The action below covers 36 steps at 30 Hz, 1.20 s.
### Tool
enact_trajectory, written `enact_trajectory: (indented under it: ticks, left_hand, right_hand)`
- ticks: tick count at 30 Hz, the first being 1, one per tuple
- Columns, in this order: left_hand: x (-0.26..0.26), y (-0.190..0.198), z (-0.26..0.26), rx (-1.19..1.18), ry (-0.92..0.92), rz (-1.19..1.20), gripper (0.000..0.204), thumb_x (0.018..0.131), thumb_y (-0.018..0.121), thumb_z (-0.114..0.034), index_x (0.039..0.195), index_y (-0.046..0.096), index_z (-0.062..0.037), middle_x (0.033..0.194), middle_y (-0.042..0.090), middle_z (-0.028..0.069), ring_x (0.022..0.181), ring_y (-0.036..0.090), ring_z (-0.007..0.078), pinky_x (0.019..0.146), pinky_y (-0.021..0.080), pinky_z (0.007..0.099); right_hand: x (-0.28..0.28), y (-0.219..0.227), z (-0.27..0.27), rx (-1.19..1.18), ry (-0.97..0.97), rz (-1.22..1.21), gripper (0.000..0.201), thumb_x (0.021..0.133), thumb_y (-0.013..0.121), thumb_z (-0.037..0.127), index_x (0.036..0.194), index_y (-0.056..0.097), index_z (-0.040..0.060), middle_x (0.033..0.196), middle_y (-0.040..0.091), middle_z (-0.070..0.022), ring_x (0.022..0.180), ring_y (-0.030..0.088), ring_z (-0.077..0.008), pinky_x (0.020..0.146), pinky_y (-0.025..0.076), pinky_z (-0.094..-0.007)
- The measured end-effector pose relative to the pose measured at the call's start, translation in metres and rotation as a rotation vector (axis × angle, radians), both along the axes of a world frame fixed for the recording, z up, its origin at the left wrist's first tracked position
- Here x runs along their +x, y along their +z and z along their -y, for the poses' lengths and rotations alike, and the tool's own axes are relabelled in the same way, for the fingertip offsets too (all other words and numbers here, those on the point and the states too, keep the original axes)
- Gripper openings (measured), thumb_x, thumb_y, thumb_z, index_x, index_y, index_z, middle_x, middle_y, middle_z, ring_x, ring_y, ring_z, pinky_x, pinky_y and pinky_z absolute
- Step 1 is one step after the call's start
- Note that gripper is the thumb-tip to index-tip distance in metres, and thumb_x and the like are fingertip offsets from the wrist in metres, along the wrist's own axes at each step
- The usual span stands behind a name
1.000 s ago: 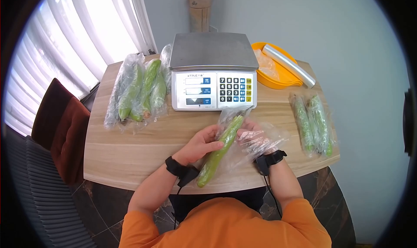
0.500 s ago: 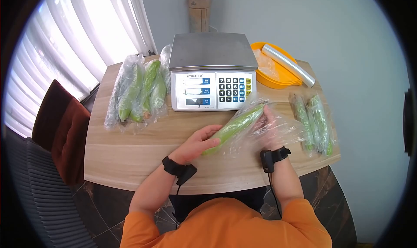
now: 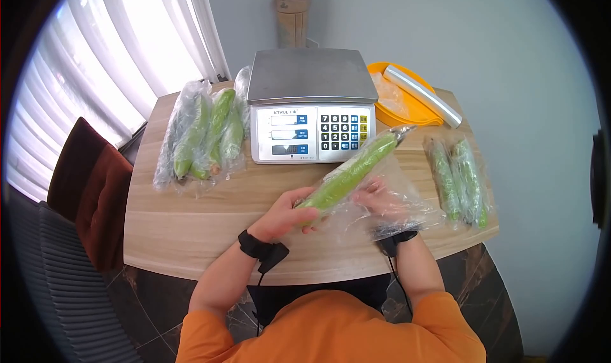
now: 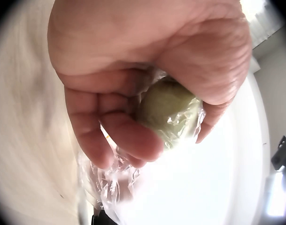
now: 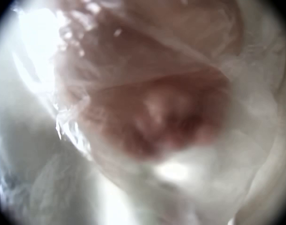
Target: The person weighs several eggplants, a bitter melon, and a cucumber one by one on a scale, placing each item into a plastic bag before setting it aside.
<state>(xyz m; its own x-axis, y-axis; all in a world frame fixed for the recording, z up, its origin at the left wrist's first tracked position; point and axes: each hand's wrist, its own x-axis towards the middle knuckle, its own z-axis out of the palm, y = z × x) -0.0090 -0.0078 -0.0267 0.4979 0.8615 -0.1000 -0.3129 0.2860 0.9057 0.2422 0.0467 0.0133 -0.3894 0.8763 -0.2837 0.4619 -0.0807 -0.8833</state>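
In the head view a long green vegetable [image 3: 347, 178] in a clear plastic bag [image 3: 407, 201] slants up over the table toward the scale, its dark tip at the upper right. My left hand [image 3: 286, 213] grips its lower end. The left wrist view shows my left fingers [image 4: 129, 136] and thumb curled round the film-covered, rounded end [image 4: 168, 110]. My right hand [image 3: 382, 202] is beneath loose film, to the right of the vegetable. In the right wrist view my right fingers [image 5: 180, 124] look bent and blurred through the film; I cannot tell whether they pinch it.
Just beyond my hands stands a weighing scale [image 3: 312, 76]. Several bagged green vegetables [image 3: 219, 121] lie left of it. More bagged green vegetables [image 3: 470, 178] lie at the right. An orange basin [image 3: 407, 119] with a film roll [image 3: 423, 96] across it is at the back right.
The vegetable's tip has swung up and to the right, toward the scale's right corner. My right hand reached up to that tip, then came back down and away from it. My left hand keeps holding the lower end.
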Motion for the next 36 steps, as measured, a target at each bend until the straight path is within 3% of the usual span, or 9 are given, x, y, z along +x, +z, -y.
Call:
enact_trajectory:
  ticks: [1, 4, 7, 10, 18, 22, 28, 31, 36]
  left_hand:
    - [-0.001, 0.001, 0.0, -0.008, -0.015, 0.022, 0.053, 0.085, 0.067, -0.023, 0.129, 0.049, -0.0016, 0.094, 0.063, 0.0064, 0.074, 0.06, 0.0129, 0.058, 0.048, 0.0239]
    - [-0.005, -0.002, 0.0, -0.018, -0.008, 0.041, 0.056, 0.083, 0.067, -0.029, 0.129, 0.049, -0.0027, 0.091, 0.063, 0.0066, 0.073, 0.061, 0.0141, 0.056, 0.047, 0.023]
    - [-0.005, -0.004, 0.0, -0.022, 0.029, 0.075, 0.057, 0.083, 0.067, -0.031, 0.129, 0.049, -0.0033, 0.092, 0.063, 0.0061, 0.073, 0.062, 0.0144, 0.056, 0.045, 0.0224]
    - [-0.005, -0.003, 0.0, -0.016, 0.045, 0.071, 0.056, 0.084, 0.067, -0.029, 0.13, 0.049, -0.0039, 0.092, 0.063, 0.0053, 0.074, 0.062, 0.0138, 0.055, 0.044, 0.0223]
    - [-0.001, 0.001, 0.001, 0.003, 0.075, -0.005, 0.048, 0.085, 0.065, -0.026, 0.125, 0.052, -0.0026, 0.093, 0.063, 0.0056, 0.073, 0.062, 0.0145, 0.054, 0.045, 0.0229]
    - [-0.001, 0.001, 0.0, -0.005, 0.028, 0.003, 0.04, 0.088, 0.062, -0.022, 0.122, 0.056, -0.0025, 0.091, 0.062, 0.0036, 0.072, 0.06, 0.0121, 0.055, 0.044, 0.023]
    - [-0.001, -0.001, 0.001, -0.005, -0.009, -0.057, 0.052, 0.084, 0.067, -0.037, 0.12, 0.057, -0.0009, 0.091, 0.063, 0.0064, 0.074, 0.062, 0.0133, 0.055, 0.045, 0.0231]
    - [-0.001, -0.002, 0.002, 0.007, -0.006, -0.079, 0.053, 0.085, 0.067, -0.037, 0.121, 0.057, -0.0006, 0.09, 0.063, 0.0044, 0.074, 0.06, 0.011, 0.056, 0.044, 0.023]
    - [-0.001, 0.001, 0.002, -0.007, -0.005, -0.103, 0.045, 0.089, 0.064, -0.027, 0.126, 0.058, -0.0023, 0.091, 0.063, 0.0001, 0.075, 0.055, 0.0053, 0.062, 0.045, 0.0216]
  right_hand:
    - [-0.001, 0.001, -0.001, 0.007, -0.003, 0.06, 0.027, 0.085, 0.066, 0.013, 0.11, 0.059, 0.0047, 0.092, 0.06, -0.0033, 0.086, 0.055, -0.0107, 0.072, 0.046, -0.0246]
    - [0.01, -0.056, -0.018, -0.01, -0.106, -0.7, 0.025, 0.083, 0.068, 0.011, 0.106, 0.058, 0.0063, 0.09, 0.059, -0.0013, 0.083, 0.054, -0.0084, 0.07, 0.046, -0.0241]
    - [0.009, -0.064, -0.024, 0.196, -0.18, -0.357, 0.021, 0.083, 0.067, 0.009, 0.101, 0.057, 0.0082, 0.087, 0.058, 0.0009, 0.078, 0.053, -0.007, 0.067, 0.045, -0.0231]
    - [-0.001, -0.072, -0.025, 0.374, -0.255, -0.377, 0.018, 0.083, 0.066, 0.006, 0.098, 0.056, 0.0096, 0.085, 0.057, 0.0019, 0.075, 0.053, -0.0067, 0.066, 0.044, -0.0226]
    - [0.023, -0.046, -0.012, -0.088, -0.082, -0.625, 0.025, 0.087, 0.061, 0.008, 0.112, 0.059, 0.0032, 0.085, 0.059, -0.0004, 0.076, 0.055, -0.0075, 0.067, 0.047, -0.023]
    - [0.014, -0.029, -0.003, -0.033, -0.014, -0.312, 0.035, 0.084, 0.064, 0.005, 0.119, 0.059, 0.0015, 0.088, 0.062, -0.0031, 0.077, 0.058, -0.0084, 0.067, 0.048, -0.0236]
    - [0.01, -0.023, -0.006, -0.17, -0.049, -0.428, 0.048, 0.079, 0.07, 0.004, 0.124, 0.055, 0.0032, 0.096, 0.064, -0.0065, 0.082, 0.062, -0.014, 0.071, 0.052, -0.026]
    - [0.009, -0.049, -0.018, -0.161, -0.056, -0.858, 0.05, 0.078, 0.068, 0.003, 0.126, 0.052, 0.0022, 0.102, 0.063, -0.007, 0.084, 0.062, -0.016, 0.072, 0.052, -0.0263]
    - [0.01, -0.047, -0.015, -0.152, -0.089, -0.771, 0.06, 0.079, 0.069, 0.006, 0.133, 0.045, 0.003, 0.113, 0.059, -0.0075, 0.096, 0.059, -0.017, 0.081, 0.05, -0.0287]
